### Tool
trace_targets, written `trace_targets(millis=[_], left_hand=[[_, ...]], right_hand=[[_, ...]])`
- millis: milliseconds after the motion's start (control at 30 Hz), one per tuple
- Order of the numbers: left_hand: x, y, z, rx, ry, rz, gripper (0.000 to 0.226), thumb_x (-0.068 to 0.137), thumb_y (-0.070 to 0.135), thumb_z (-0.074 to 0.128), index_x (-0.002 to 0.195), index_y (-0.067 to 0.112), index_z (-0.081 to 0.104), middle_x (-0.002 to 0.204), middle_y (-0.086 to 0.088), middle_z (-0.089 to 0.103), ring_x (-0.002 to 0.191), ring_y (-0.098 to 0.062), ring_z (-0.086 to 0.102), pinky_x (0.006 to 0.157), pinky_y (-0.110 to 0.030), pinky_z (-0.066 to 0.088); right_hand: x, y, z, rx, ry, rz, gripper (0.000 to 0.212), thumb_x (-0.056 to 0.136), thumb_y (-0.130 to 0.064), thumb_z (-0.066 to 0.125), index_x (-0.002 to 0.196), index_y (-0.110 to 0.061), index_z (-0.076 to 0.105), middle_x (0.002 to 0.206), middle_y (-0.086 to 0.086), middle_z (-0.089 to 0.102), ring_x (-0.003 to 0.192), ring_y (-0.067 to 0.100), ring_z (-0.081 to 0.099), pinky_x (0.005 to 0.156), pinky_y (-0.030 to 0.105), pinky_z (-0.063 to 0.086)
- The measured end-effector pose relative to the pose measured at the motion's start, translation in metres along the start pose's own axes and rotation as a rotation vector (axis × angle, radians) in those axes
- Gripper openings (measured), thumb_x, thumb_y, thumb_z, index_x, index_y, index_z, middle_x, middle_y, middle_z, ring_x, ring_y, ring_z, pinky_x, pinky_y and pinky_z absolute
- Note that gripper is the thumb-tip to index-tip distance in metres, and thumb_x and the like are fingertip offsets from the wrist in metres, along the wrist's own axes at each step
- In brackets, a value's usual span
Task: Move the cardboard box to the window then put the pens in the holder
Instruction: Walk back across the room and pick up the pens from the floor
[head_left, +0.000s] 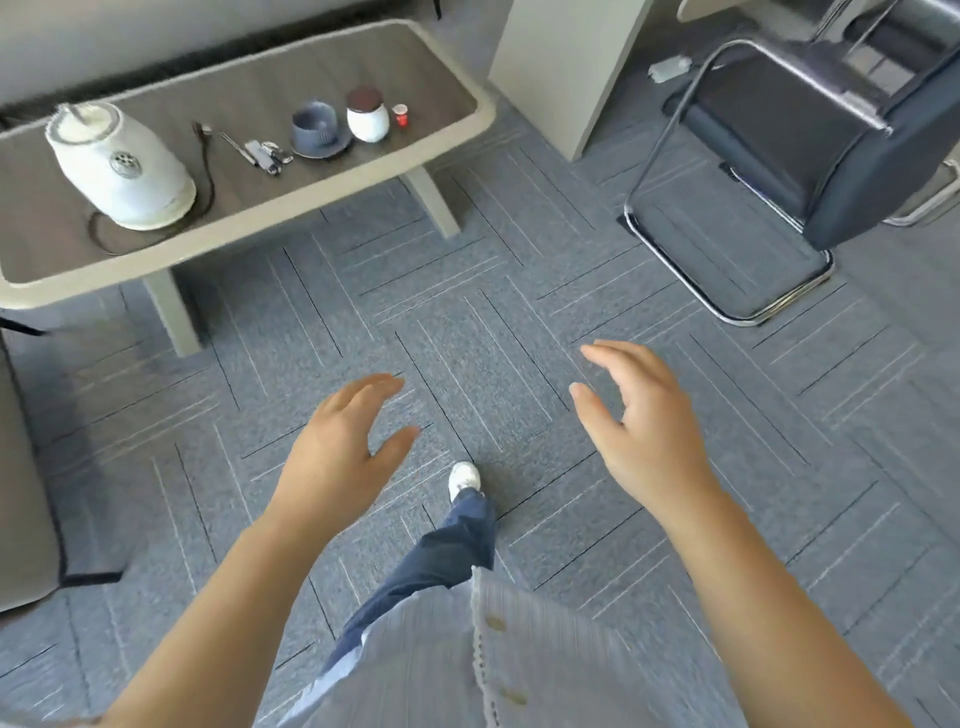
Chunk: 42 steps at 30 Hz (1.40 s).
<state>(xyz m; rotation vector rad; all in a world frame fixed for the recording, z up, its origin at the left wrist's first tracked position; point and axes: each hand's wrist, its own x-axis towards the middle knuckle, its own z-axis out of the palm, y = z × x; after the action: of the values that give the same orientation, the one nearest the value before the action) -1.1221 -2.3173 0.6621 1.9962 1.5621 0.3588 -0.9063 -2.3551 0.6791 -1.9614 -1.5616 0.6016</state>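
Note:
My left hand (345, 449) and my right hand (641, 421) are held out in front of me over the grey carpet, palms facing each other, fingers apart and holding nothing. No cardboard box, window or pen holder is in view. On the low table (244, 208) at the upper left lie a few thin dark and silvery items (262, 153); I cannot tell whether they are pens. My leg and white shoe (464, 478) show between the hands.
The low table also carries a white kettle (122, 166) with its cord, a grey cup on a saucer (317, 130), a white jar (368, 115) and a tiny red cup (400, 115). A dark chair on a chrome frame (779, 140) stands at the right, beside a beige desk panel (566, 67).

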Motion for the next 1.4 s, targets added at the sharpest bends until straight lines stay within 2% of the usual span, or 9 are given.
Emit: trace_targets(millis=[100, 233, 333, 500, 700, 867, 1100, 1267, 1400], left_hand=[[0.080, 0.015, -0.010, 0.018, -0.018, 0.046, 0.046, 0.083, 0.025, 0.053, 0.127, 0.015, 0.041, 0.140, -0.002, 0.043, 0.127, -0.022, 0.040, 0.101, -0.032, 0.033], [0.181, 0.043, -0.025, 0.042, -0.031, 0.120, 0.046, 0.084, 0.025, 0.052, 0.128, 0.015, 0.040, 0.140, -0.003, 0.042, 0.128, -0.023, 0.038, 0.103, -0.033, 0.031], [0.247, 0.064, -0.029, 0.025, -0.034, 0.144, 0.046, 0.084, 0.024, 0.053, 0.127, 0.013, 0.042, 0.139, -0.005, 0.044, 0.127, -0.025, 0.038, 0.102, -0.033, 0.031], [0.344, 0.085, -0.020, 0.016, -0.042, 0.141, 0.045, 0.084, 0.026, 0.052, 0.126, 0.014, 0.042, 0.139, -0.005, 0.044, 0.128, -0.024, 0.038, 0.103, -0.034, 0.030], [0.458, 0.107, -0.005, 0.006, -0.011, 0.020, 0.045, 0.082, 0.023, 0.056, 0.124, 0.012, 0.045, 0.136, -0.008, 0.047, 0.125, -0.028, 0.041, 0.102, -0.035, 0.031], [0.538, 0.129, -0.011, -0.005, 0.042, -0.090, 0.043, 0.080, 0.020, 0.058, 0.122, 0.013, 0.048, 0.134, -0.008, 0.049, 0.124, -0.026, 0.041, 0.101, -0.034, 0.032], [0.645, 0.135, -0.015, -0.023, 0.099, -0.225, 0.044, 0.079, 0.018, 0.059, 0.121, 0.011, 0.049, 0.133, -0.009, 0.050, 0.124, -0.027, 0.042, 0.101, -0.035, 0.032], [0.758, 0.132, -0.024, -0.017, 0.126, -0.217, 0.043, 0.079, 0.019, 0.059, 0.120, 0.011, 0.050, 0.133, -0.008, 0.051, 0.124, -0.028, 0.043, 0.100, -0.033, 0.032], [0.859, 0.141, -0.049, -0.007, 0.136, -0.173, 0.045, 0.081, 0.021, 0.057, 0.124, 0.013, 0.046, 0.136, -0.006, 0.047, 0.125, -0.028, 0.040, 0.104, -0.033, 0.028]], right_hand=[[0.063, 0.010, -0.010, -0.020, -0.013, 0.042, 0.041, 0.082, -0.028, 0.047, 0.118, -0.008, 0.052, 0.127, 0.008, 0.053, 0.120, 0.021, 0.044, 0.101, 0.030, 0.031], [0.135, 0.022, -0.025, -0.030, -0.005, 0.093, 0.038, 0.084, -0.023, 0.050, 0.120, -0.008, 0.050, 0.128, 0.009, 0.051, 0.121, 0.022, 0.043, 0.103, 0.033, 0.029], [0.182, 0.033, -0.033, -0.046, -0.011, 0.136, 0.038, 0.085, -0.021, 0.050, 0.121, -0.010, 0.049, 0.129, 0.007, 0.050, 0.122, 0.019, 0.041, 0.101, 0.027, 0.026], [0.270, 0.059, -0.041, -0.031, -0.039, 0.170, 0.038, 0.085, -0.019, 0.051, 0.121, -0.009, 0.049, 0.131, 0.007, 0.049, 0.123, 0.020, 0.040, 0.101, 0.027, 0.025], [0.419, 0.093, -0.063, -0.029, -0.073, 0.081, 0.036, 0.085, -0.018, 0.052, 0.119, -0.007, 0.050, 0.130, 0.009, 0.050, 0.123, 0.021, 0.040, 0.104, 0.032, 0.028], [0.546, 0.098, -0.094, -0.049, -0.132, -0.073, 0.036, 0.086, -0.019, 0.050, 0.120, -0.008, 0.049, 0.131, 0.007, 0.049, 0.123, 0.018, 0.039, 0.098, 0.021, 0.023], [0.699, 0.092, -0.096, -0.034, -0.187, -0.206, 0.037, 0.086, -0.021, 0.049, 0.121, -0.009, 0.049, 0.132, 0.006, 0.048, 0.123, 0.017, 0.039, 0.097, 0.019, 0.022], [0.807, 0.098, -0.086, -0.037, -0.221, -0.211, 0.037, 0.086, -0.020, 0.049, 0.121, -0.010, 0.049, 0.133, 0.005, 0.048, 0.124, 0.016, 0.038, 0.096, 0.015, 0.020], [0.882, 0.101, -0.086, -0.038, -0.266, -0.169, 0.037, 0.086, -0.023, 0.049, 0.122, -0.011, 0.048, 0.133, 0.004, 0.047, 0.125, 0.016, 0.037, 0.100, 0.020, 0.022]])
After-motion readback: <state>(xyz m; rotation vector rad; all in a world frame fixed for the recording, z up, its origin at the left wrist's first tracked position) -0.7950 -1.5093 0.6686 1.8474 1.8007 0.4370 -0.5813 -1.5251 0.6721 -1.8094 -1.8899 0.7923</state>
